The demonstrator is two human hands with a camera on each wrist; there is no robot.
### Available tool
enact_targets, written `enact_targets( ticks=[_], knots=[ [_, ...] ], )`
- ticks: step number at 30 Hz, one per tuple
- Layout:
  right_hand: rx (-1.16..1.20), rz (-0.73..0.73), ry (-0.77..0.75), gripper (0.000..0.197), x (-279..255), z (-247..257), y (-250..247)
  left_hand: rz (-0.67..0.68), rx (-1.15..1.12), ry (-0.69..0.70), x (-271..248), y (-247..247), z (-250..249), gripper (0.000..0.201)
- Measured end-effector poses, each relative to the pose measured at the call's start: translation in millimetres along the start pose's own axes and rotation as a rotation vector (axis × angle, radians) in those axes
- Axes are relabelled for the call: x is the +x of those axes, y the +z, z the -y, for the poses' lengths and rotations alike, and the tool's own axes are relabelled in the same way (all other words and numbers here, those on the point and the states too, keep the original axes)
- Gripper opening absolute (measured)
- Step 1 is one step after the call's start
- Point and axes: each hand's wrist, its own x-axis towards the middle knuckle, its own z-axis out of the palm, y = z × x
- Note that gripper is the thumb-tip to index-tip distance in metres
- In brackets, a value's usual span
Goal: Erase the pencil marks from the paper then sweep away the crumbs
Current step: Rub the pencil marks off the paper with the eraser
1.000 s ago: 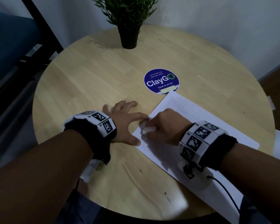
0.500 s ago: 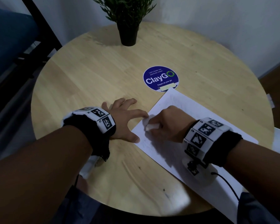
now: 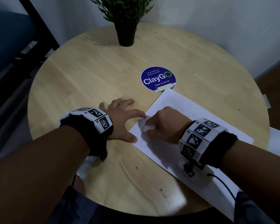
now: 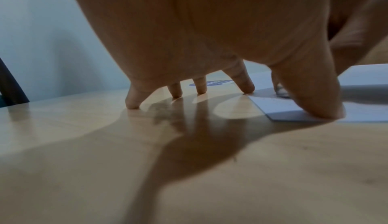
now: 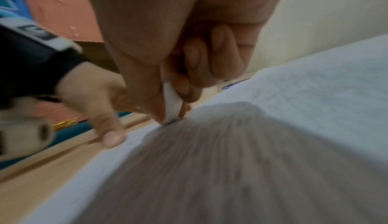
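1. Head view: lying slantwise on the round wooden tabletop (image 3: 87, 75), the paper (image 3: 189, 115), its far corner just beside the blue ClayGo sticker (image 3: 158, 78), with a potted plant (image 3: 125, 21) standing well apart at the far edge. Spreading flat beside the sheet, the left hand (image 3: 119, 120), index finger and thumb reaching onto the paper's left edge, probably pinning it so rubbing does not drag or crease it. Bunching into a fist over the sheet, the right hand (image 3: 165, 125), pinching a white eraser (image 3: 149, 127) whose end is pointing toward the left hand.

2. Left wrist view: arching up off the wood, the left hand (image 4: 210, 28), fingers (image 4: 244, 84) apart and straight, tips pressing down, holding nothing; thumb bearing on the paper (image 4: 279, 109) near its corner. Appearing faintly behind the fingers, the sticker (image 4: 212, 83).

3. Right wrist view: clamping round the eraser (image 5: 173, 104), the thumb and curled fingers (image 5: 197, 65) of the right hand (image 5: 178, 28), holding it edge-down so that a narrow end meets the paper (image 5: 315, 94). Showing faintly on the far part of the sheet, grey pencil marks, so erasing seemingly being underway and sweeping not yet begun. Bracing just beside the eraser, the left hand (image 5: 92, 94). Crumbs too small and blurred to make out.
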Motion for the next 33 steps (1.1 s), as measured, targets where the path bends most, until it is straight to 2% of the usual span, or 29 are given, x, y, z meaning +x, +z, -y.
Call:
enact_targets(
  ticks=[1, 3, 4, 7, 8, 12, 16, 19, 20, 23, 27, 31, 33],
  knots=[
    [0.001, -0.024, 0.039, 0.026, 2, -6, -1, 0.002, 0.0, -0.001, 0, 0, 0, 0.085],
    [0.01, -0.204, 0.156, 0.038, 10, -19, -4, 0.005, -0.005, -0.002, -1, 0, 0, 0.085],
    [-0.004, -0.248, 0.163, 0.04, 11, -19, -3, 0.006, -0.005, -0.001, -1, 0, 0, 0.085],
    [-0.05, -0.027, 0.022, 0.026, 4, -2, -2, -0.001, -0.003, 0.0, 0, 0, 0, 0.085],
    [-0.034, -0.002, 0.0, 0.023, 2, 1, -2, -0.001, -0.005, -0.001, 0, 0, 0, 0.086],
    [-0.026, -0.187, 0.137, 0.03, 13, -14, -1, -0.001, -0.016, 0.0, 0, 1, 1, 0.084],
    [-0.033, -0.043, 0.008, 0.022, 9, 5, 3, -0.002, 0.007, 0.001, 1, 1, 2, 0.087],
    [-0.058, -0.162, 0.102, 0.03, 14, -7, -1, -0.001, -0.003, -0.001, 0, 0, 1, 0.085],
    [-0.099, -0.171, 0.097, 0.032, 14, -6, 1, -0.003, 0.0, 0.0, 0, 0, 1, 0.085],
    [-0.049, -0.066, 0.016, 0.025, 10, 6, 6, -0.009, 0.014, 0.006, -1, 0, 0, 0.087],
    [-0.047, -0.192, 0.081, 0.031, 13, -12, -7, -0.002, -0.007, 0.006, -2, 0, 0, 0.085],
    [-0.044, -0.022, -0.093, 0.023, 0, -1, -2, -0.007, -0.006, 0.009, -2, 0, 0, 0.084],
    [-0.015, -0.069, -0.018, 0.023, 2, -11, -5, -0.004, -0.009, 0.007, -2, 0, 0, 0.084]
  ],
)
